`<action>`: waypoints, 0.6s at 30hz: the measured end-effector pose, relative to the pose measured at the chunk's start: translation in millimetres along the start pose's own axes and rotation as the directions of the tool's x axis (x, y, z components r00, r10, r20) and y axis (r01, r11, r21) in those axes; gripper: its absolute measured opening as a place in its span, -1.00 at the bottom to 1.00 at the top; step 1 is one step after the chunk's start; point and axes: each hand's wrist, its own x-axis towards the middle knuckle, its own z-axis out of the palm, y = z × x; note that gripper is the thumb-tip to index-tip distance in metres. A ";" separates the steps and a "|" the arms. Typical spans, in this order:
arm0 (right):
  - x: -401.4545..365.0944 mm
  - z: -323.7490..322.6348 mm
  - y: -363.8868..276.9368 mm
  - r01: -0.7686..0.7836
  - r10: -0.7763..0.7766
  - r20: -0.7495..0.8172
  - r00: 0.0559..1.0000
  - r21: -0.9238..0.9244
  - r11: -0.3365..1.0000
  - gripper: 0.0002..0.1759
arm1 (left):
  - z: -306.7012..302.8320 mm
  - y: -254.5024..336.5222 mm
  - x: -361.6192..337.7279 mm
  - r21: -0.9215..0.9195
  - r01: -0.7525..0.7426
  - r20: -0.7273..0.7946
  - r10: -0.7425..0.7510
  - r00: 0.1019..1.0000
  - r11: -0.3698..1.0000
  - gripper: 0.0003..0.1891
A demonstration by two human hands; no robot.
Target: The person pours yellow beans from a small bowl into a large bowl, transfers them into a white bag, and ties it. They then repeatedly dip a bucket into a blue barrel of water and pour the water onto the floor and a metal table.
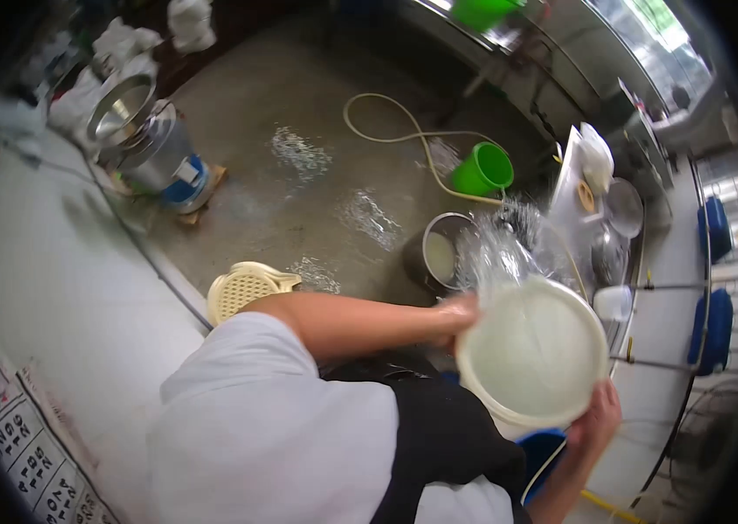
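Observation:
A round white tub with water in it is tilted in front of me. Its far rim leans away, and a blurred splash of water spills over it. My left hand is closed on the tub's near-left side, with its fingers smeared by motion. My right hand grips the opposite lower edge, fingers curled round the rim. Just beyond the left hand, a dark metal pot with pale liquid inside stands on the floor beside the splash.
A green bucket and a looping hose are on the wet floor. A steel machine with a funnel stands left, and a cream perforated stool nearer. At right, a sink counter holds pans; blue jugs hang beyond.

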 end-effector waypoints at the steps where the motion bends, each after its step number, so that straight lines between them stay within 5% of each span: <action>1: 35.9 33.6 23.8 -0.025 0.025 0.094 0.995 -0.003 1.000 -0.59 | -37.8 -17.1 -7.0 -0.215 -0.077 -0.129 0.049 0.990 0.974 -0.47; 2: 60.4 99.2 44.9 -0.004 0.047 0.203 0.978 -0.205 0.979 -0.57 | -70.2 -41.1 -17.7 -0.406 -0.181 -0.261 0.076 0.962 0.896 -0.48; 4: 67.7 184.2 68.5 0.298 -0.063 0.515 0.855 -0.387 0.873 -0.51 | -117.5 -107.8 -25.1 -0.479 -0.415 -0.559 0.096 0.823 0.773 -0.53; 5: 42.9 233.3 59.0 0.298 -0.015 0.625 0.781 -0.351 0.888 -0.47 | -140.0 -124.0 -42.1 -0.520 -0.423 -0.594 0.042 0.803 0.742 -0.52; 7: 13.4 310.8 53.9 0.505 -0.075 0.817 0.571 -0.278 0.817 -0.43 | -178.5 -146.9 -78.3 -0.553 -0.450 -0.642 -0.014 0.767 0.701 -0.51; 9: -18.9 377.3 34.4 0.626 -0.139 0.923 0.360 -0.128 0.769 -0.32 | -214.5 -156.6 -115.1 -0.458 -0.512 -0.497 0.269 0.825 0.726 -0.46; 11: -34.0 420.8 15.4 0.653 -0.193 0.944 0.268 -0.031 0.757 -0.27 | -241.2 -146.1 -148.7 -0.372 -0.548 -0.436 0.380 0.815 0.749 -0.46; 13: -33.8 446.5 -6.1 0.270 -0.023 0.958 0.285 -0.057 0.961 -0.23 | -258.4 -126.1 -175.3 -0.269 -0.541 -0.458 0.388 0.800 0.797 -0.47; 14: -24.6 449.4 -11.4 0.272 -0.033 0.962 0.272 -0.044 0.961 -0.23 | -261.6 -115.6 -183.9 -0.205 -0.522 -0.492 0.374 0.786 0.828 -0.47; 16: 8.7 448.8 -17.8 -0.113 0.099 0.959 0.267 -0.070 0.991 -0.20 | -259.7 -96.8 -195.6 -0.069 -0.477 -0.561 0.361 0.745 0.876 -0.47; 18: 42.3 434.0 -5.5 -0.167 0.151 0.933 0.326 -0.100 0.981 -0.19 | -247.4 -82.3 -201.8 -0.152 -0.487 -0.696 0.257 0.671 0.860 -0.47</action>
